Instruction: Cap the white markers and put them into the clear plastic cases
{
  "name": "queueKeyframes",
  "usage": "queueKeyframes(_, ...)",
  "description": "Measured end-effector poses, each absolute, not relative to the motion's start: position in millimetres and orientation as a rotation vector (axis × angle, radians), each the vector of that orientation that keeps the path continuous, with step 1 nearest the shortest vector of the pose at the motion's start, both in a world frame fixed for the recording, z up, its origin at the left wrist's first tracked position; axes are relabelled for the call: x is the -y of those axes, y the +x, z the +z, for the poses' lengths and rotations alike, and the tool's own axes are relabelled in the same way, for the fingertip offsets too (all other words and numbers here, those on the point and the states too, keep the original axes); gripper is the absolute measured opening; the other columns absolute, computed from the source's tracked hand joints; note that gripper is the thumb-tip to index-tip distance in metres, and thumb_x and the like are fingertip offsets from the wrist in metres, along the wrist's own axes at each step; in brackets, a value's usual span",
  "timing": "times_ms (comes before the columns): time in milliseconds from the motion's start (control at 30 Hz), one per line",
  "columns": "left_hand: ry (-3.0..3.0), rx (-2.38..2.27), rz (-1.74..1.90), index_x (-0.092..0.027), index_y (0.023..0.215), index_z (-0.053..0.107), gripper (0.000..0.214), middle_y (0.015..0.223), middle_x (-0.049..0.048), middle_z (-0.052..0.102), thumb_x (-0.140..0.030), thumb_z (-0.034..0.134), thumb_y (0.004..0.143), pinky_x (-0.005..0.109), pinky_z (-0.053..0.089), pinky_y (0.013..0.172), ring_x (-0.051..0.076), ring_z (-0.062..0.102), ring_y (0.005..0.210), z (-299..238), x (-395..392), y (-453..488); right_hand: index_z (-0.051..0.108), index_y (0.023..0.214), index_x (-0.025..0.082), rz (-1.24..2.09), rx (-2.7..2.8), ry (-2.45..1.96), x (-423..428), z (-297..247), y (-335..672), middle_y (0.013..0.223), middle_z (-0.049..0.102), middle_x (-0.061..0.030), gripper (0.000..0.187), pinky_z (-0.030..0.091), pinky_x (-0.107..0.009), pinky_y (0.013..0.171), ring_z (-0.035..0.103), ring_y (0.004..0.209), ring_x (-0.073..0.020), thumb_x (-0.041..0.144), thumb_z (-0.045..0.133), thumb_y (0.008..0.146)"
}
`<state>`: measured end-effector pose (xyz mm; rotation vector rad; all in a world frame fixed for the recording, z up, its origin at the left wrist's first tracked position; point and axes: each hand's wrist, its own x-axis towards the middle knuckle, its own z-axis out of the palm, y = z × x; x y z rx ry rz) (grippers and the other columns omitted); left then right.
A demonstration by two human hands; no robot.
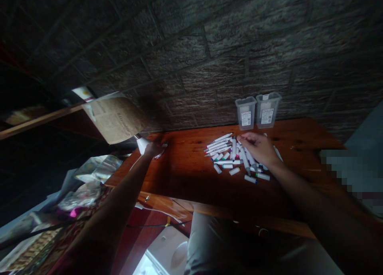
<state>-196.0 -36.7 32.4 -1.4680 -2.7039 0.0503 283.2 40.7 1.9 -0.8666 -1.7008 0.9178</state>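
Markers (233, 149) with white barrels lie in a loose heap on the brown wooden tabletop (185, 159). On the heap's left side several rest side by side, nearly parallel; others cross at various angles. Short white caps (234, 171) with coloured ends are scattered along the heap's near edge.

The right hand (257, 147) is over the right part of the heap, palm down, with thumb and fingers drawn narrow at the heap's far edge. A bit of red shows by the fingertips; whether they grip a marker, I cannot tell. The left hand (153, 149) is well apart from the heap, off to its left, beside the white base (144, 144) of a lamp and next to a slim white item (161, 151). That hand is dark and blurred, so I cannot tell whether it is closed on anything.

Behind the heap, two clear plastic containers (245, 114) with white labels stand upright near the dark brick-patterned wall (224, 47). Far to the heap's left, the lamp's printed paper-like shade (116, 119) tilts above the base, and crumpled plastic bags (98, 169) lie beyond the tabletop.
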Motion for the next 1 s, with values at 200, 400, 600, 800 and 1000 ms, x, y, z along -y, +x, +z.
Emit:
queueKeyframes(200,-1.357,2.752,0.083,-0.021,0.094,0.075,0.035,0.094,0.0100,0.076,-0.050,0.057,0.084,0.030,0.052,0.078,0.027,0.070,0.092,40.0,44.2,-181.5,0.075,0.089,0.019,0.919,1.710,-0.865,-40.4,3.1,283.8,0.084,0.076,-0.0063,0.030,0.049,-0.033,0.068,0.067,0.071,-0.0205,0.047,0.062,0.086)
queueKeyframes(400,-1.626,2.526,-0.116,-0.012,0.118,0.069,0.045,0.115,0.0158,0.072,-0.040,0.044,0.093,0.032,0.049,0.089,0.030,0.066,0.109,52.6,17.7,-111.9,0.074,0.088,0.020,0.891,1.715,-0.865,-42.0,1.2,281.9,0.083,0.076,-0.0062,0.030,0.051,-0.033,0.069,0.068,0.072,-0.0211,0.047,0.063,0.085)
queueKeyframes(600,-2.351,2.159,-0.174,-0.025,0.105,0.075,0.030,0.105,0.0011,0.077,-0.039,0.053,0.090,0.025,0.047,0.090,0.018,0.069,0.097,57.6,-46.0,1.4,0.074,0.086,0.020,0.892,1.660,-0.863,-47.5,-1.4,284.6,0.081,0.075,-0.0054,0.031,0.050,-0.032,0.069,0.067,0.072,-0.0208,0.048,0.063,0.084)
queueKeyframes(800,-2.586,2.005,-0.048,-0.022,0.082,0.079,0.017,0.087,0.0055,0.078,-0.026,0.063,0.078,0.026,0.048,0.075,0.019,0.070,0.078,52.9,-86.8,49.6,0.073,0.086,0.020,0.906,1.632,-0.843,-49.0,1.8,285.1,0.079,0.074,-0.0049,0.031,0.049,-0.031,0.068,0.066,0.070,-0.0199,0.048,0.061,0.085)
queueKeyframes(1000,-2.578,2.054,0.006,-0.020,0.072,0.077,0.012,0.066,0.0016,0.074,-0.023,0.066,0.067,0.022,0.044,0.057,0.015,0.064,0.058,44.2,-103.9,49.4,0.073,0.083,0.021,0.904,1.632,-0.829,-47.3,4.2,284.4,0.075,0.073,-0.0046,0.031,0.049,-0.030,0.065,0.065,0.070,-0.0201,0.049,0.061,0.085)
